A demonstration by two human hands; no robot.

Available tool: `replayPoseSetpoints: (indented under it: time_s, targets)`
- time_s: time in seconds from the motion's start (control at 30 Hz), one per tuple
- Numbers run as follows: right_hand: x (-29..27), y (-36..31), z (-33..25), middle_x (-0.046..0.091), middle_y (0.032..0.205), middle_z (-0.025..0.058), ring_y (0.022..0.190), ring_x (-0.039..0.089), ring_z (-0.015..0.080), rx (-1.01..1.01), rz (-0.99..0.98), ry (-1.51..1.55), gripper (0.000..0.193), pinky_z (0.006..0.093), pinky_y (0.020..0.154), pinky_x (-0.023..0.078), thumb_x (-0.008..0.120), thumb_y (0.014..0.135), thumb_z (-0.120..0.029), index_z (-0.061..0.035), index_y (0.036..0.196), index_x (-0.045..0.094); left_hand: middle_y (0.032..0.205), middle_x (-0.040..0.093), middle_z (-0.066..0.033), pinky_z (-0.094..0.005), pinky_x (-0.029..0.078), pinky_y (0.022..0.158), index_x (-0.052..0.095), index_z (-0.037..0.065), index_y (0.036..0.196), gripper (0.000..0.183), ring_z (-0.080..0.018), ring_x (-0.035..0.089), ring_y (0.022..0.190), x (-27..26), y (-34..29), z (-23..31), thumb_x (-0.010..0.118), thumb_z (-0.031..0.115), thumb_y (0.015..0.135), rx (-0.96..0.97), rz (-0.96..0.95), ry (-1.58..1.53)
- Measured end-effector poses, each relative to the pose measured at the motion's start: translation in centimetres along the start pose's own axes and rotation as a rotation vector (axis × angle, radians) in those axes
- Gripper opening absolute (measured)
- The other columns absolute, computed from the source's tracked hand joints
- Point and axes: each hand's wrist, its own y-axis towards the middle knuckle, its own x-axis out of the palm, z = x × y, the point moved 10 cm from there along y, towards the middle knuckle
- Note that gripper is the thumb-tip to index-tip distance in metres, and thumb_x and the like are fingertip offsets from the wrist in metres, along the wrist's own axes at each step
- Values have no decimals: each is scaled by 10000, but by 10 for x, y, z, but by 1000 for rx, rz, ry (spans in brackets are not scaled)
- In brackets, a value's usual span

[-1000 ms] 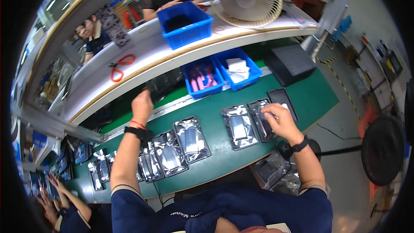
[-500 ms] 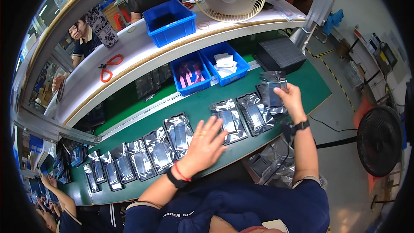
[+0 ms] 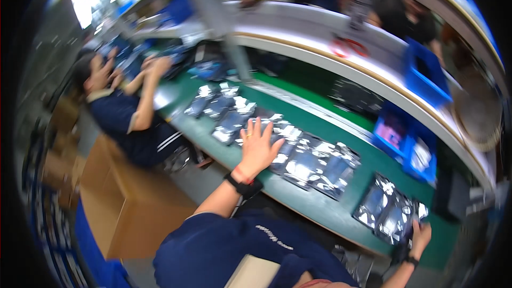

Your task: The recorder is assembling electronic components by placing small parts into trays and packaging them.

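Observation:
A row of black trays (image 3: 335, 173), wrapped in shiny clear plastic, lies along the green table. My left hand (image 3: 257, 146) is over the middle of the row with its fingers spread, holding nothing; whether it touches the trays I cannot tell. At the right end, my right hand (image 3: 421, 236) has its fingers closed at the edge of a wrapped black tray (image 3: 422, 211), mostly hidden and blurred. Just left of it lie two more wrapped trays (image 3: 377, 202), with a gap between them and the longer row.
A shelf (image 3: 320, 48) with red-handled scissors (image 3: 349, 48) and a blue bin (image 3: 426, 74) runs above the table. Beneath it stand blue bins of pink pieces (image 3: 392, 130) and white pieces (image 3: 421, 153). A co-worker (image 3: 120, 101) sits left, behind a cardboard box (image 3: 128, 197).
The view has swung left, bringing the co-worker and cardboard box in. My left hand has moved left along the row. My right hand has lowered the wrapped tray toward the row's right end.

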Motion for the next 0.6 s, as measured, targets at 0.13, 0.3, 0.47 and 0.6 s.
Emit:
replayPoseSetpoints:
  time_s: [0.13, 0.3, 0.47, 0.6]
  targets:
    - [22, -8, -53, 447, 557, 53, 513, 392, 163, -12, -33, -71, 431, 323, 490, 367, 793, 682, -217, -11, 617, 421, 1454, 153, -275, -655, 106, 1016, 287, 163, 1415, 836, -483, 98, 1339, -7, 7, -118, 486, 663, 775, -438, -206, 159]
    - [32, -14, -103, 451, 543, 59, 493, 398, 166, -25, -49, -64, 435, 324, 480, 367, 803, 665, -227, -17, 606, 427, 1483, 74, -254, -646, 41, 1032, 229, 214, 1443, 989, -462, 7, 1361, -6, 2, -183, 509, 767, 672, -617, -469, 43]
    - [43, -20, -146, 434, 518, 43, 484, 381, 145, -23, -83, -37, 435, 315, 457, 345, 804, 661, -218, -28, 589, 420, 1477, 111, -250, -629, 55, 1040, 289, 193, 1424, 981, -446, 48, 1364, -10, 13, -218, 541, 751, 658, -604, -410, 51]
    - [80, -29, -182, 425, 534, 33, 491, 373, 138, -33, -131, 5, 388, 302, 466, 344, 789, 669, -192, -25, 624, 442, 1433, 209, -262, -631, 84, 1034, 270, 155, 1428, 1034, -447, 97, 1354, -16, 23, -274, 561, 753, 636, -619, -323, 57]
